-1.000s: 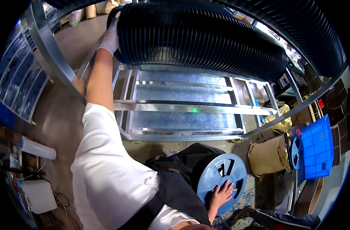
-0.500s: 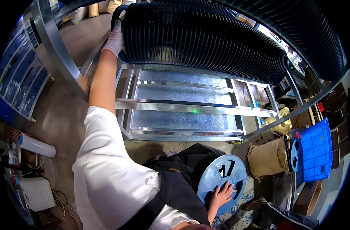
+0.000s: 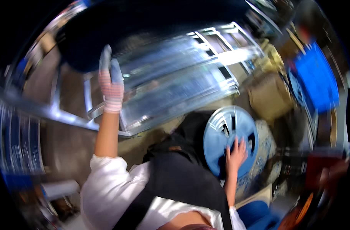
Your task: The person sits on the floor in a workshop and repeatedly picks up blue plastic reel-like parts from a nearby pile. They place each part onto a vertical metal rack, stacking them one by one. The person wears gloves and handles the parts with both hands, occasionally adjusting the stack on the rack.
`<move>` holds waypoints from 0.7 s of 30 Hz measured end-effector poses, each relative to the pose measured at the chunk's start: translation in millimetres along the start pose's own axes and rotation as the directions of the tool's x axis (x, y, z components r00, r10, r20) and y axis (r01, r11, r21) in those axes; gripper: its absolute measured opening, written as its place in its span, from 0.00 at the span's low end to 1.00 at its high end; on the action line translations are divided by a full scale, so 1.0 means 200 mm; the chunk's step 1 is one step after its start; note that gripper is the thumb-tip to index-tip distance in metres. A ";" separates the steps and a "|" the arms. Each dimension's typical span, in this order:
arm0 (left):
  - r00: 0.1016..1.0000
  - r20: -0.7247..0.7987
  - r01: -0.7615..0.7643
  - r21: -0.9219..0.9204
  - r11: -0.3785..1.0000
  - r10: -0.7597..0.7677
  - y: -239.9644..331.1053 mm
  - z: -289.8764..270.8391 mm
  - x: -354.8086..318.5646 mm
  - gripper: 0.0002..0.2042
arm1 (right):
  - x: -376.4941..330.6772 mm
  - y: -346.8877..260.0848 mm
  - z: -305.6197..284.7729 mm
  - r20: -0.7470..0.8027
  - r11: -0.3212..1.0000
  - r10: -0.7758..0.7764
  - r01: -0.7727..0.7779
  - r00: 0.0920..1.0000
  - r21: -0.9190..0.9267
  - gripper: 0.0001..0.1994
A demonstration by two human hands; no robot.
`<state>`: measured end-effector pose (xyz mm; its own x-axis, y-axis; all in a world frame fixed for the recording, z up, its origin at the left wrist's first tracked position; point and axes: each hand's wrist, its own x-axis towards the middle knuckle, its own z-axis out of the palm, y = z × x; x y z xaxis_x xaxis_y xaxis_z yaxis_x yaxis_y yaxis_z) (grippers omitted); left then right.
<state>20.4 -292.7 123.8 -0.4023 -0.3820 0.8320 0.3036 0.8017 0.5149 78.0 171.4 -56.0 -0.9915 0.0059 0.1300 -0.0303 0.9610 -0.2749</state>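
My left hand (image 3: 111, 84), in a striped glove with grey-blue fingertips, is raised with its fingers stretched out and apart. It is nearest the end of a large dark ribbed coil (image 3: 152, 23), now blurred into a dark mass, and appears free of it. Beneath the coil lies a metal frame (image 3: 225, 57) with bars and flat sheet panels. My bare right hand (image 3: 236, 153) rests with spread fingers on the hub of a light blue reel (image 3: 214, 142). The reel leans beside my black apron, its flange facing up and showing dark slots.
At the right stand a tan bag (image 3: 270, 97) and a blue bin (image 3: 318, 76). A slatted rack (image 3: 19, 142) is at the far left, above a white cylinder (image 3: 60, 189). At the lower right a blue round thing (image 3: 257, 216) lies partly cut off.
My left hand has come off the coil's end and its fingers have straightened. The whole view has swung and blurred. My right hand stays on the reel.
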 end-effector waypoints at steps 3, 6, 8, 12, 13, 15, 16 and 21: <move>0.766 0.597 -0.210 -0.116 0.971 0.237 0.30 0.36 -0.43 0.20 | 0.07 0.00 -0.01 -0.002 0.985 -0.044 0.044 0.999 0.166 0.29; 0.370 0.808 -0.228 -0.399 0.888 0.458 0.55 0.71 -0.79 0.23 | 0.00 0.13 -0.12 0.053 0.609 0.084 -0.093 0.995 0.788 0.22; 0.218 0.842 -0.253 -0.439 0.862 0.493 0.71 0.83 -0.99 0.28 | -0.12 0.25 -0.21 -0.213 0.787 0.270 -0.088 0.939 0.611 0.22; -0.038 0.937 -0.356 -0.337 0.871 0.347 0.84 0.83 -1.16 0.40 | -0.40 0.40 -0.12 -0.231 0.619 0.686 -0.387 0.690 0.684 0.28; -0.051 0.937 -0.335 -0.341 0.878 0.345 0.87 0.84 -1.18 0.44 | -0.43 0.43 -0.07 -0.143 0.492 0.727 -0.363 0.672 0.791 0.28; -0.056 0.959 -0.380 -0.278 0.882 0.277 0.95 0.86 -1.20 0.46 | -0.45 0.46 0.00 -0.094 0.461 0.719 -0.372 0.689 0.806 0.28; -0.056 0.970 -0.402 -0.239 0.884 0.237 0.97 0.86 -1.22 0.46 | -0.44 0.43 -0.01 -0.129 0.567 0.677 -0.402 0.724 0.719 0.28; -0.098 0.987 -0.394 -0.157 0.906 0.128 1.05 0.90 -1.24 0.43 | -0.45 0.41 0.00 -0.162 0.488 0.714 -0.317 0.681 0.813 0.19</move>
<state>28.8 52.3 -10.9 -0.7741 0.5938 -0.2197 0.5687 0.8046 0.1708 165.2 249.6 -90.5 -0.6766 0.7348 0.0470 0.1971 0.2422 -0.9500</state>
